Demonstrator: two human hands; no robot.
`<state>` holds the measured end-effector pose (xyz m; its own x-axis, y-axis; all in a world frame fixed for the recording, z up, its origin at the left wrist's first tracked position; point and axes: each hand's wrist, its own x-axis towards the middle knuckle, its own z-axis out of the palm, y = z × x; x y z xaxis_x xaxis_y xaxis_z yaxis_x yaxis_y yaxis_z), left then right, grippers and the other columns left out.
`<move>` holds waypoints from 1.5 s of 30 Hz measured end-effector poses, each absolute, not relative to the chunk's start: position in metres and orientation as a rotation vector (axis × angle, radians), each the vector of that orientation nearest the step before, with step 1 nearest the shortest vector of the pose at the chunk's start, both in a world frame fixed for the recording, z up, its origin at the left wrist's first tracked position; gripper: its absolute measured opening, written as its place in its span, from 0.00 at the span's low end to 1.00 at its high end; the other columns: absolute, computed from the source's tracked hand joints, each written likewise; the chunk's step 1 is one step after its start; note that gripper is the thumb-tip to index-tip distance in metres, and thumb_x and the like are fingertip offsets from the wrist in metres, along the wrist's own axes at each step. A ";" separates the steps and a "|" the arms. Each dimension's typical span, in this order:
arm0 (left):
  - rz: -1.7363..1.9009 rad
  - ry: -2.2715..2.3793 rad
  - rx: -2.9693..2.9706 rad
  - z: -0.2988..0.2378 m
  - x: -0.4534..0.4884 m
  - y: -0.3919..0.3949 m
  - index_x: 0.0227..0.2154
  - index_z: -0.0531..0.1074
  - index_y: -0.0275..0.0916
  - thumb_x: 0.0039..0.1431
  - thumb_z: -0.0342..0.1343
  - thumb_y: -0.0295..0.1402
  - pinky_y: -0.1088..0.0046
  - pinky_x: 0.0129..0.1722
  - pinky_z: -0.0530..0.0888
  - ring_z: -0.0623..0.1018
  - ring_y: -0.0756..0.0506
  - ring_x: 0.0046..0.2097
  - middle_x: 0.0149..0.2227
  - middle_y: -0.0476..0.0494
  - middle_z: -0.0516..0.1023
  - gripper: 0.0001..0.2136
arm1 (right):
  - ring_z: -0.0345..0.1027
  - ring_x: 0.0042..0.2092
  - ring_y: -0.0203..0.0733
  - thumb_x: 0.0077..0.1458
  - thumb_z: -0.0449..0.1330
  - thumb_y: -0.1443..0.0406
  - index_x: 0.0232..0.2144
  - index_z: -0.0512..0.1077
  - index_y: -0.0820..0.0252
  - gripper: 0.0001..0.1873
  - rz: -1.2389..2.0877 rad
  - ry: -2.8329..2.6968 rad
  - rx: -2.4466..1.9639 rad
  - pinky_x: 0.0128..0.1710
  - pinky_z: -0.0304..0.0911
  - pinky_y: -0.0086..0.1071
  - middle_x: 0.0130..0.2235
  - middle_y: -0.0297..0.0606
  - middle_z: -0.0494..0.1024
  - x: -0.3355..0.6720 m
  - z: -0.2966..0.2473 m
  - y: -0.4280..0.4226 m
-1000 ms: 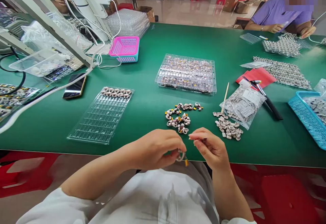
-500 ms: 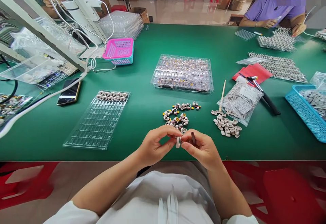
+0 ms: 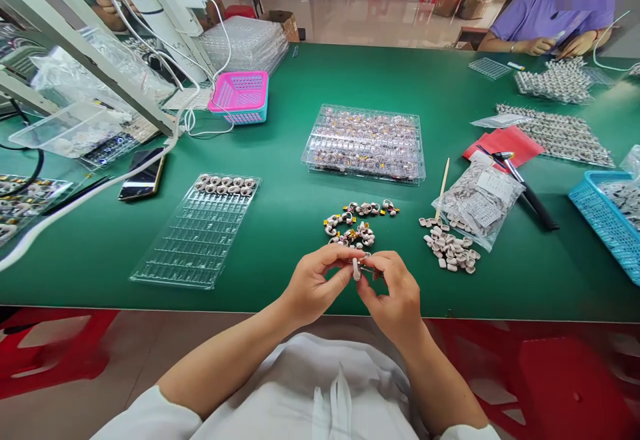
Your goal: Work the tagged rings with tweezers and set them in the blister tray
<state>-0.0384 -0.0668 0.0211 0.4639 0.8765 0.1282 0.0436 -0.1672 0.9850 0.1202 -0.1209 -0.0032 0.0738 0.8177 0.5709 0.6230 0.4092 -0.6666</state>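
My left hand (image 3: 316, 285) pinches a small white part (image 3: 357, 269), held up near the table's front edge. My right hand (image 3: 399, 297) has its thumb and fingers closed round a thin dark tool (image 3: 373, 271) that looks like tweezers. The tool's tip meets the white part or lies just beside it; the fingers cover the exact contact. Beyond my hands lies a loose cluster of white ring-shaped parts (image 3: 367, 209) with yellow tabs. Right of it sits a pile of small pale caps (image 3: 453, 251).
At left, a clear slotted tray (image 3: 183, 243) has ring-shaped parts in its far end. Full clear trays (image 3: 364, 143) stand stacked ahead. A plastic bag (image 3: 480, 197), a black-handled tool (image 3: 533, 200) and a blue basket (image 3: 603, 217) lie right. A phone (image 3: 143, 173) rests left; a co-worker (image 3: 545, 20) sits across.
The right hand has turned: the dark tool stood up between its fingers before and now lies flatter, pointing at the white part. The whole view has shifted slightly.
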 end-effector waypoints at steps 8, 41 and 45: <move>0.813 0.813 1.841 0.022 -0.044 -0.062 0.40 0.77 0.36 0.56 0.55 0.21 0.75 0.40 0.77 0.80 0.48 0.37 0.36 0.42 0.81 0.11 | 0.74 0.37 0.40 0.60 0.56 0.73 0.40 0.73 0.57 0.10 0.396 -1.700 -1.352 0.36 0.70 0.33 0.38 0.40 0.78 0.129 0.003 -0.122; 0.752 0.814 0.926 0.004 -0.029 -0.067 0.36 0.77 0.34 0.52 0.68 0.35 0.74 0.36 0.78 0.79 0.50 0.30 0.28 0.47 0.79 0.12 | 0.70 0.32 0.35 0.59 0.62 0.65 0.36 0.73 0.56 0.02 0.912 -1.084 -1.255 0.30 0.69 0.30 0.39 0.37 0.73 0.112 -0.018 -0.130; 0.672 0.822 0.978 0.005 -0.032 -0.064 0.37 0.76 0.34 0.53 0.66 0.31 0.76 0.35 0.77 0.77 0.51 0.29 0.27 0.49 0.79 0.09 | 0.70 0.35 0.36 0.60 0.59 0.69 0.39 0.71 0.54 0.06 0.701 -1.423 -1.302 0.28 0.65 0.27 0.39 0.37 0.75 0.123 -0.011 -0.131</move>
<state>-0.0324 -0.0639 0.0049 0.5274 0.7988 -0.2895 -0.1249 0.4099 0.9035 0.1227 -0.1309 -0.0113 0.1255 0.9464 0.2977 0.3408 0.2407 -0.9088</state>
